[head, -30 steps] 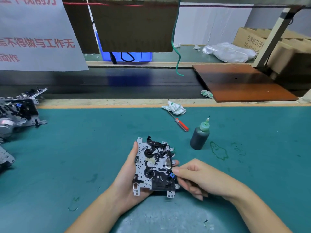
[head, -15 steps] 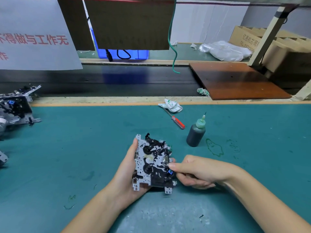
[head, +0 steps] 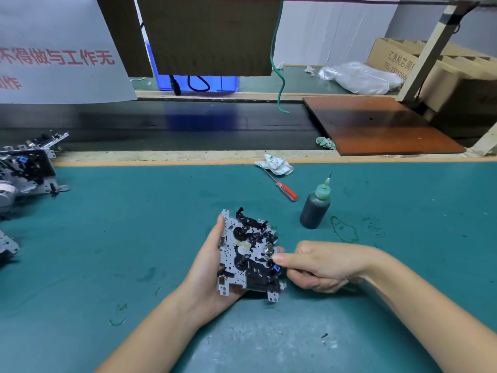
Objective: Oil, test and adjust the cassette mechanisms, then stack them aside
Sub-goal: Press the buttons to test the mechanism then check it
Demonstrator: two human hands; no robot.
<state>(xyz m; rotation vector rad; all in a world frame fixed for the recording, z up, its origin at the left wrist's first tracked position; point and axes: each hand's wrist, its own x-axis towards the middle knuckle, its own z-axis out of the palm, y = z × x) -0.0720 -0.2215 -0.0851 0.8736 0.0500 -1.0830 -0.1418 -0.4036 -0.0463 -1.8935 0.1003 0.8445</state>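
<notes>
A teal surface (head: 134, 238), smudged with green marks and worn pale near the viewer, fills the lower view; beyond its tan front edge runs a dark conveyor belt (head: 188, 125), with a white sign in red characters (head: 59, 57) hanging at upper left and cardboard boxes (head: 443, 71) at upper right. A brown board (head: 376, 125) lies across the belt. On the surface stand a dark oil bottle (head: 314, 208) with a green nozzle, a red-handled screwdriver (head: 285, 188) and a crumpled rag (head: 274, 164). A stack of cassette mechanisms (head: 24, 173) sits at the far left. Centre, the left hand (head: 209, 273) cradles one cassette mechanism (head: 248, 254) above the surface, fingers curled behind it, thumb on its left edge. The right hand (head: 320, 265) has its fingers curled, a fingertip pressing a metal part on the mechanism's right edge.
</notes>
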